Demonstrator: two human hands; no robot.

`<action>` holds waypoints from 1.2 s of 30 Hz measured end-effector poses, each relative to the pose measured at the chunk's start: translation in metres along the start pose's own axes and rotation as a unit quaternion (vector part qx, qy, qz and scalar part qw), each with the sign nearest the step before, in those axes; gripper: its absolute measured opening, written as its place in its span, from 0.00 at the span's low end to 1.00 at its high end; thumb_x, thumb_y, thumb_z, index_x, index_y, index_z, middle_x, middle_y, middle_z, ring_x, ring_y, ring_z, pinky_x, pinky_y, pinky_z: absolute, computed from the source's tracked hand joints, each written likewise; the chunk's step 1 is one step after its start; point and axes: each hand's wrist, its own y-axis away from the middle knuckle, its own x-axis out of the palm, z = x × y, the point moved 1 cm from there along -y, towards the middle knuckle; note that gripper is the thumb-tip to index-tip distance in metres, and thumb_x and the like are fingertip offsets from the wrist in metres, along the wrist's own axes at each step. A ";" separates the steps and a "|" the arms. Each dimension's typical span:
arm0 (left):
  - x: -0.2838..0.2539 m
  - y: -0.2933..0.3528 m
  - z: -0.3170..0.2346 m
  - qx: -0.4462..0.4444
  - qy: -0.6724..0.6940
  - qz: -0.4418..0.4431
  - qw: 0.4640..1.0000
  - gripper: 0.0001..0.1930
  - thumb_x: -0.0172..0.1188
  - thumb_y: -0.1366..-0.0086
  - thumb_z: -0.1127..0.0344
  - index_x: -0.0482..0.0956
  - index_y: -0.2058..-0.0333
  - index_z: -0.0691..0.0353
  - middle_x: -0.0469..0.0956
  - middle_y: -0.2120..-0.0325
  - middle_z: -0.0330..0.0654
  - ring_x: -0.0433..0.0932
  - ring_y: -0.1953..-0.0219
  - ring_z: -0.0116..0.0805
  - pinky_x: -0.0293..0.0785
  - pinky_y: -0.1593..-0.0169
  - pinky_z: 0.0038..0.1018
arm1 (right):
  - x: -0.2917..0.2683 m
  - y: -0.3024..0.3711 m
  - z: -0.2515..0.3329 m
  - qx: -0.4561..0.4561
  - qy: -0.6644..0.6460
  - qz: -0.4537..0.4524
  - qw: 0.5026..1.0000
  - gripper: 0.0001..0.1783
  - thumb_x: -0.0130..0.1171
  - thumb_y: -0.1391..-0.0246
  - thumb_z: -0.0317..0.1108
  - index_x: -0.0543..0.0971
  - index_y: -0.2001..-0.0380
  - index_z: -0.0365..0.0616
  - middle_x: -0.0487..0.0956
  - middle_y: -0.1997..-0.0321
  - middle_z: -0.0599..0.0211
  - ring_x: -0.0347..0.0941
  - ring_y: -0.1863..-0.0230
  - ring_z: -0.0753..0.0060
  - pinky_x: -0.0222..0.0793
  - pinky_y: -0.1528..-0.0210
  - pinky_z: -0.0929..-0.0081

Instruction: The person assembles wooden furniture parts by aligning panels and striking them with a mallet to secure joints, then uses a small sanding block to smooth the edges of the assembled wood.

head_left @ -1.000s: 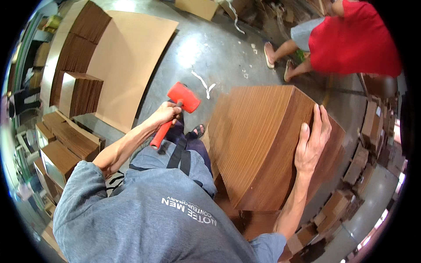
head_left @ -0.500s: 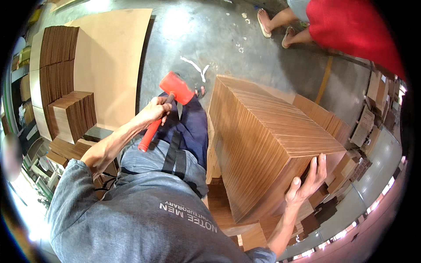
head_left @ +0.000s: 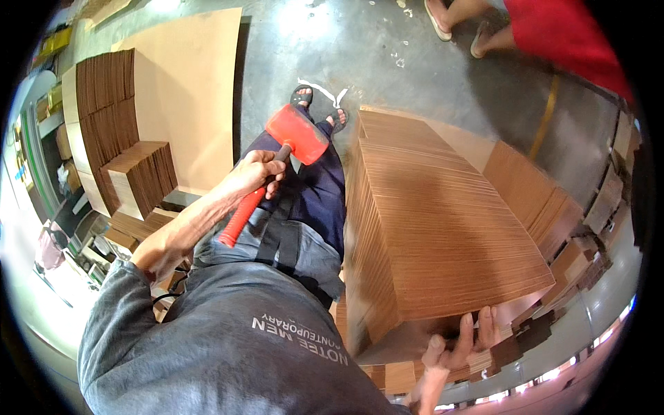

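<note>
My left hand point(head_left: 257, 173) is closed round the shaft of a mallet point(head_left: 299, 135) with an orange-red head and a ribbed red grip. The mallet is held tilted above my thighs, its head up and away from me. To the right stands a tall stack of thin brown wooden sheets point(head_left: 456, 235), their many edges showing as fine lines. At the stack's near end is my right hand point(head_left: 462, 344), fingers apart and fingertips against the lower edge of that end. Its palm is partly in shadow.
On the left, smaller stacks of brown sheets point(head_left: 104, 104) stand on a large pale board point(head_left: 187, 104). Another sheet stack point(head_left: 529, 187) lies beyond the big one at right. A person's feet point(head_left: 439, 19) and a red cloth point(head_left: 567, 41) are at the far right.
The view has shifted, and the big stack now shows more of its top. My right hand has slid lower on the near end. My left hand still grips the mallet, slightly farther right.
</note>
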 end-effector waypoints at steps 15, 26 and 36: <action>0.055 -0.010 0.002 -0.172 0.288 0.020 0.942 0.04 0.47 0.34 0.71 0.67 0.61 0.62 0.66 0.78 0.34 0.60 0.84 0.21 0.60 0.78 0.21 | 0.003 -0.083 -0.032 0.060 -0.075 0.115 0.989 0.32 0.34 0.33 0.50 0.73 0.49 0.28 0.78 0.60 0.45 0.75 0.59 0.46 0.69 0.56 0.49; 0.055 -0.005 -0.011 -0.105 0.206 -0.035 0.972 0.07 0.46 0.32 0.69 0.66 0.57 0.63 0.66 0.77 0.33 0.60 0.85 0.19 0.60 0.80 0.19 | 0.006 -0.082 -0.026 0.106 -0.084 0.049 0.990 0.28 0.41 0.35 0.48 0.76 0.50 0.33 0.79 0.64 0.53 0.76 0.61 0.53 0.67 0.56 0.57; 0.048 0.022 -0.030 -0.039 0.072 -0.027 0.996 0.06 0.47 0.32 0.69 0.66 0.60 0.64 0.67 0.77 0.36 0.63 0.85 0.22 0.64 0.80 0.23 | 0.007 -0.075 -0.028 0.089 -0.097 -0.024 0.991 0.22 0.53 0.42 0.39 0.77 0.50 0.34 0.79 0.67 0.55 0.73 0.66 0.55 0.66 0.57 0.59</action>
